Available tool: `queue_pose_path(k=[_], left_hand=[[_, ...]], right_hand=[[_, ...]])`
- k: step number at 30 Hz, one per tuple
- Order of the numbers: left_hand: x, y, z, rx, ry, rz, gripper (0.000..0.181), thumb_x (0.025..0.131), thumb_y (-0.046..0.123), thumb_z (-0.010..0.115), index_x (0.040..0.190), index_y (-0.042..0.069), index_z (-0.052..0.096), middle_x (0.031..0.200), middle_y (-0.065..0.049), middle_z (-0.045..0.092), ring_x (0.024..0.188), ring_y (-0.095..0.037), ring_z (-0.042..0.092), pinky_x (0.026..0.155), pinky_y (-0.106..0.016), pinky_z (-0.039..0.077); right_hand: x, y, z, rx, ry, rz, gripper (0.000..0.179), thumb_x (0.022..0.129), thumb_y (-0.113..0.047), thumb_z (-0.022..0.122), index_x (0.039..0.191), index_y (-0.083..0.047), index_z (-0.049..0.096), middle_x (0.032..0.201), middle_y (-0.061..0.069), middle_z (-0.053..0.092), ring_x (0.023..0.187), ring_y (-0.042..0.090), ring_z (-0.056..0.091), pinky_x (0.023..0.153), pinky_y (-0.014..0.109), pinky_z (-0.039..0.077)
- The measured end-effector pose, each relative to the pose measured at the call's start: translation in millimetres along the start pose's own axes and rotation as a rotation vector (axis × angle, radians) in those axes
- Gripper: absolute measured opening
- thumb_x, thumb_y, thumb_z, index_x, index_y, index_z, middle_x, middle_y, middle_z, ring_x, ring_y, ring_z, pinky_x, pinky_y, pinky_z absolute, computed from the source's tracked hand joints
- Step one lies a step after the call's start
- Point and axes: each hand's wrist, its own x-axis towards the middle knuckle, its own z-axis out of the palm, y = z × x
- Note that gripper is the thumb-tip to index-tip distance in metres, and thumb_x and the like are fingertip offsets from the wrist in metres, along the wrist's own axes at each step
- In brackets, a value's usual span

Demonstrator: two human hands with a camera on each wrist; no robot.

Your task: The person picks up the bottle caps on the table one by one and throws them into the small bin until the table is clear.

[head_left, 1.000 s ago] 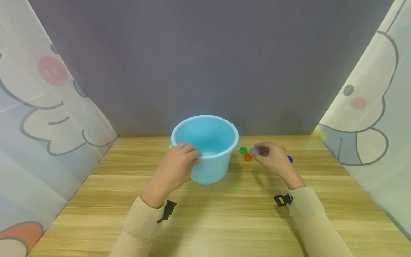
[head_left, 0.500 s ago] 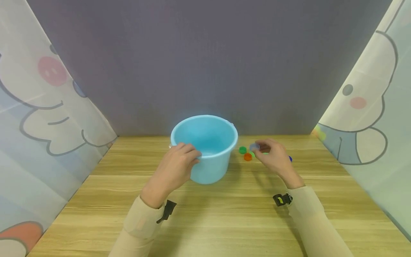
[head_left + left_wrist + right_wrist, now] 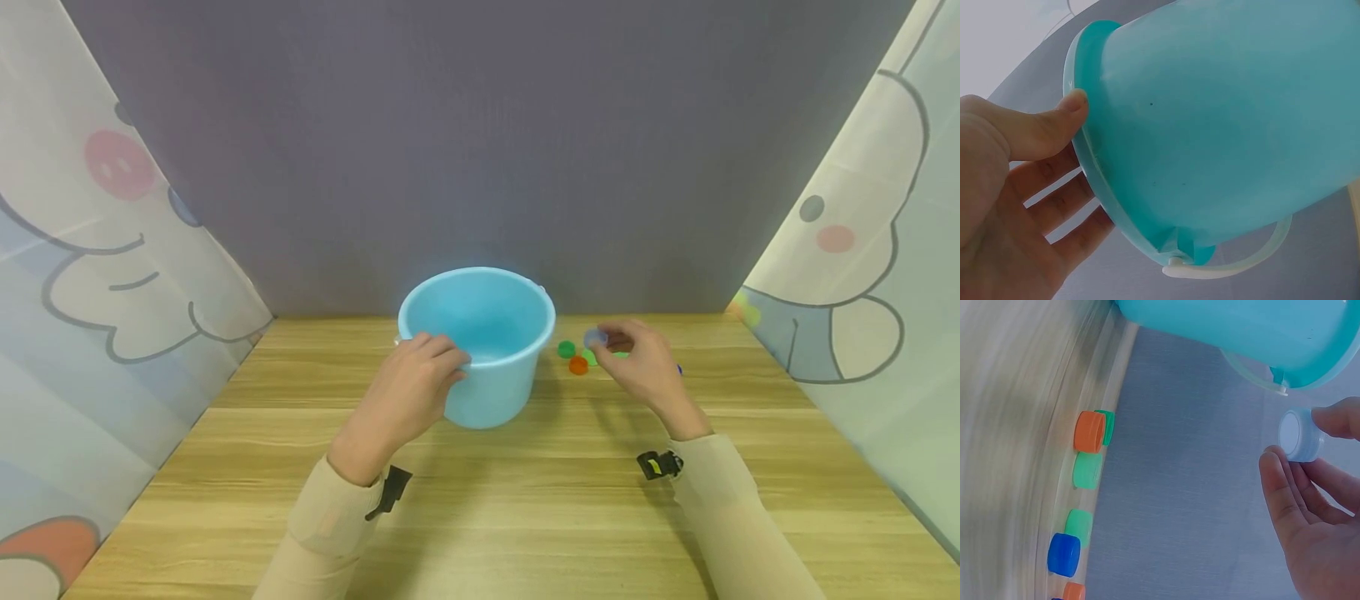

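A light blue plastic bucket (image 3: 498, 387) stands upright at the back of the table, its mouth facing up. My left hand (image 3: 408, 387) grips its near-left rim; in the left wrist view the thumb (image 3: 1054, 128) lies on the outside of the bucket wall. To the right of the bucket, my right hand (image 3: 637, 364) pinches a pale translucent bottle cap (image 3: 1299, 434) between thumb and fingertips, held above the table. On the tabletop below lie an orange cap (image 3: 1089, 432), a dark green cap (image 3: 1109, 428), a light green cap (image 3: 1087, 470) and a blue cap (image 3: 1064, 555).
Another light green cap (image 3: 1079, 526) and a second orange cap (image 3: 1074, 592) show in the right wrist view. The bucket's white handle (image 3: 1235, 269) hangs down its side. A grey wall (image 3: 480, 150) rises behind the wooden table (image 3: 525, 517), with cartoon-printed cloths at both sides.
My right hand has risen slightly with the pale bottle cap, and light green caps beneath it have come into sight. The left hand and the bucket look almost unchanged.
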Motion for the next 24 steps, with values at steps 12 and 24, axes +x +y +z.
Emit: queue_pose_path(k=[12, 24], left_hand=[[-0.4, -0.3, 0.1, 0.007, 0.0, 0.004, 0.016, 0.083, 0.001, 0.081, 0.096, 0.005, 0.072, 0.091, -0.004, 0.067, 0.082, -0.025, 0.059, 0.073, -0.037, 0.051], [-0.8, 0.4, -1.0, -0.001, -0.011, -0.01, 0.016, 0.084, 0.002, 0.08, 0.097, 0.006, 0.073, 0.091, -0.004, 0.067, 0.083, -0.025, 0.059, 0.074, -0.037, 0.051]], right_hand=[[0.1, -5, -1, 0.003, 0.056, -0.063, 0.034, 0.095, -0.015, 0.069, 0.121, 0.008, 0.066, 0.111, 0.021, 0.067, 0.093, 0.034, 0.069, 0.083, 0.038, 0.057], [-1.9, -13, -3, 0.043, 0.099, -0.106, 0.033, 0.094, -0.012, 0.071, 0.119, 0.008, 0.068, 0.109, 0.019, 0.066, 0.093, 0.032, 0.068, 0.08, 0.008, 0.047]])
